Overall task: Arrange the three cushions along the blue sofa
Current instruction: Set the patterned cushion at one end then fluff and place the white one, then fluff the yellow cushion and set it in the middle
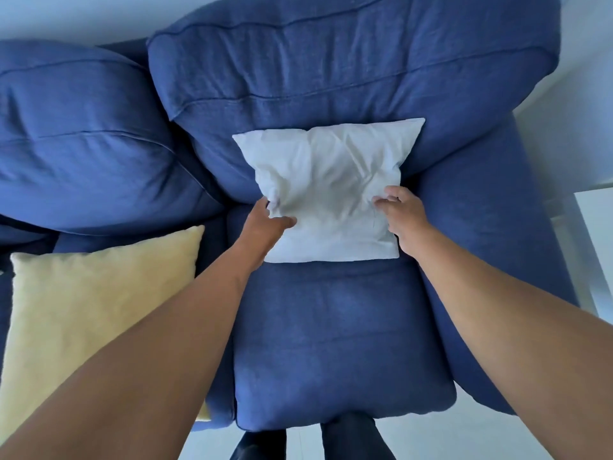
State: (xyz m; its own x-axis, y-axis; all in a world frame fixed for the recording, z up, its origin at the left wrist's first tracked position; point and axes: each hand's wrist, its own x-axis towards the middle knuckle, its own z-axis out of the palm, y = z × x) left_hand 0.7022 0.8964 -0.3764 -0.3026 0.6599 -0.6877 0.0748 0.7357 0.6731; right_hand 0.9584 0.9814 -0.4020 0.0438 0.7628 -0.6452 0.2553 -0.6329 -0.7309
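Observation:
A white cushion (pixel 326 180) leans against the back pillow of the blue sofa (pixel 338 343), at the sofa's right end beside the armrest. My left hand (pixel 265 224) grips its lower left edge, thumb on the front. My right hand (pixel 399 214) holds its lower right edge, fingers pressed into the fabric. A pale yellow cushion (pixel 83 310) lies on the seat to the left, partly hidden by my left forearm. No third cushion is in view.
The sofa's right armrest (pixel 491 247) runs beside the white cushion. A white piece of furniture (pixel 597 234) stands at the far right. Pale floor (pixel 431 439) and my dark-trousered legs (pixel 355 439) show at the bottom.

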